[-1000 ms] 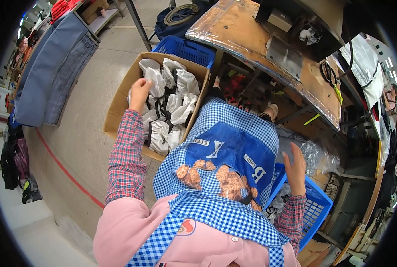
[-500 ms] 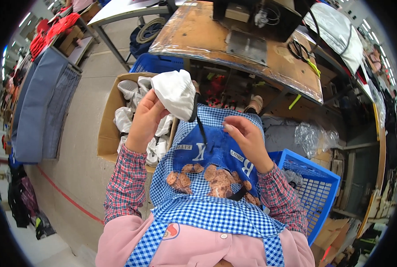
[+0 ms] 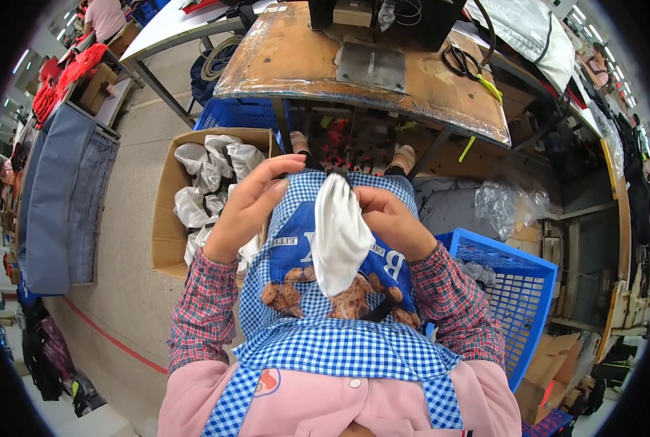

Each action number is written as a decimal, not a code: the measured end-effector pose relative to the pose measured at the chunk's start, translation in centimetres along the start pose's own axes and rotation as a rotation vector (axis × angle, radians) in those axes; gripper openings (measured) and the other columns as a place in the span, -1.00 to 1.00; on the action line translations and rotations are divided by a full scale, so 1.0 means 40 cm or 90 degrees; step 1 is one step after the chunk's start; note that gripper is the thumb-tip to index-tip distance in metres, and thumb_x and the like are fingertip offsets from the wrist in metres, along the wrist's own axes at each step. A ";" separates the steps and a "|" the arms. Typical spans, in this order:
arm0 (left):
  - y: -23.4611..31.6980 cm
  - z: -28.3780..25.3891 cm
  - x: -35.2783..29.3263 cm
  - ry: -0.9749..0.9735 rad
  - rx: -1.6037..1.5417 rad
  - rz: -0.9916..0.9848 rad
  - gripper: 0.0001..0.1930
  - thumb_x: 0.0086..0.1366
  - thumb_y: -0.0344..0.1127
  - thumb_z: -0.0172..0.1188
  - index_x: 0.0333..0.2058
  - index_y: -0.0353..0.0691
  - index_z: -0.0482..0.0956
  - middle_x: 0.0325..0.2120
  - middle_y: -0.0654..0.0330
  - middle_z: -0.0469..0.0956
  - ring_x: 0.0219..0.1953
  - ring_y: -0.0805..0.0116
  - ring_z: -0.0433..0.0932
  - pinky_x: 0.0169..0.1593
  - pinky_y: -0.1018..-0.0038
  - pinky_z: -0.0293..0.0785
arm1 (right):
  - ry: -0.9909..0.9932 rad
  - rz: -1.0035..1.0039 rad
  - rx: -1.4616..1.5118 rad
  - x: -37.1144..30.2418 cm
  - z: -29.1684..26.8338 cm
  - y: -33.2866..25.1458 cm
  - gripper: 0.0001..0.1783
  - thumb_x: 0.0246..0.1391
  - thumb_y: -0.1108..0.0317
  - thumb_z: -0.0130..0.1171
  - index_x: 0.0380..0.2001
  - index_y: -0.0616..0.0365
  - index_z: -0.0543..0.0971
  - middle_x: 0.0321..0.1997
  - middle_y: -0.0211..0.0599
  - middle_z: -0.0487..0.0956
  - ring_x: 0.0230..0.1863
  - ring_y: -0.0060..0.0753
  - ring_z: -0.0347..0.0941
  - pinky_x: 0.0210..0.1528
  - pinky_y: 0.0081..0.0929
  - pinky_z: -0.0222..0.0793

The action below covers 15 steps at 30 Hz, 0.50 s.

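A white cloth piece (image 3: 338, 240) with a black edge hangs down in front of my blue checked apron (image 3: 347, 353); its exact kind does not show. My right hand (image 3: 394, 222) pinches it near its upper right side, fingers curled. My left hand (image 3: 252, 207) stands to the left of the cloth with its fingers stretched out and holds nothing. Its fingertips are close to the black edge at the top, apart from it. On my left, a cardboard box (image 3: 166, 211) holds several similar white cloth pieces (image 3: 194, 207) with dark edging.
A wooden worktable (image 3: 267, 69) with a metal plate (image 3: 372, 67) stands ahead of me. A blue plastic crate (image 3: 511, 269) is at my right, another blue crate (image 3: 226, 115) beneath the table's left side. Clear plastic wrapping (image 3: 507, 207) lies right of my legs.
The white cloth has gone from my raised left hand to my right hand and now hangs lower, in front of the apron. My left hand has let go and opened.
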<state>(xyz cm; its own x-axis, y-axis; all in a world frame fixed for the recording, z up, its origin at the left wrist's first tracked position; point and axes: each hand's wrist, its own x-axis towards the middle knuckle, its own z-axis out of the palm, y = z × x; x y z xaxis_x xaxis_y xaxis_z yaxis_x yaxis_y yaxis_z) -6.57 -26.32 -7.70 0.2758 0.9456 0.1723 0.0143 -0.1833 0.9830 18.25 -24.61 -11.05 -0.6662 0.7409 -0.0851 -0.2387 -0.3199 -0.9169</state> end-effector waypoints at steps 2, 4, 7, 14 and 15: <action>-0.001 0.019 0.006 -0.069 -0.019 -0.081 -0.71 0.39 -0.39 0.00 0.04 -0.34 0.41 -0.03 0.18 0.47 0.05 0.46 0.40 0.12 0.52 0.31 | -0.066 0.006 0.023 -0.001 0.008 -0.005 -0.69 0.06 0.56 0.04 -0.08 0.27 0.51 -0.17 -0.48 0.55 -0.16 -0.66 0.46 -0.06 -0.66 0.37; -0.015 0.047 0.013 -0.183 -0.071 -0.176 -0.68 0.38 -0.27 0.10 0.02 -0.32 0.43 -0.10 0.30 0.46 -0.01 0.53 0.39 0.08 0.54 0.34 | -0.049 -0.008 0.033 -0.001 0.023 -0.012 -0.71 0.10 0.51 0.06 -0.08 0.27 0.51 -0.17 -0.48 0.55 -0.16 -0.67 0.46 -0.07 -0.67 0.37; -0.017 0.093 0.016 -0.140 -0.077 -0.085 -0.68 0.28 -0.22 0.24 -0.11 -0.31 0.51 -0.17 0.28 0.46 -0.10 0.55 0.42 0.02 0.56 0.36 | -0.013 -0.034 0.006 -0.007 0.016 -0.024 -0.74 0.19 0.38 0.11 -0.08 0.25 0.51 -0.17 -0.50 0.56 -0.19 -0.70 0.46 -0.10 -0.69 0.38; 0.025 0.096 0.031 -0.034 -0.064 -0.121 -0.80 0.15 -0.31 0.30 -0.37 -0.29 0.51 -0.49 0.43 0.43 -0.40 0.66 0.35 -0.31 0.65 0.31 | 0.048 -0.054 0.004 -0.013 -0.047 0.015 -0.77 0.22 0.38 0.09 -0.08 0.20 0.51 -0.14 -0.48 0.55 -0.13 -0.67 0.45 -0.06 -0.66 0.38; 0.035 0.094 0.035 -0.034 -0.064 -0.121 -0.80 0.15 -0.31 0.30 -0.37 -0.29 0.51 -0.49 0.43 0.43 -0.40 0.66 0.35 -0.31 0.65 0.31 | 0.048 -0.055 0.004 -0.013 -0.053 0.010 -0.77 0.22 0.38 0.09 -0.08 0.20 0.51 -0.14 -0.48 0.55 -0.13 -0.67 0.45 -0.06 -0.66 0.38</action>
<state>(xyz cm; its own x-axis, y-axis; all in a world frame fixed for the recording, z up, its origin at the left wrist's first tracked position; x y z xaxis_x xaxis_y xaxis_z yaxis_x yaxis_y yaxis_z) -2.57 -26.24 -6.33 0.3282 0.9444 -0.0176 -0.0240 0.0270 0.9993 20.01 -23.87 -12.20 -0.5875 0.8085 -0.0350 -0.2976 -0.2560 -0.9197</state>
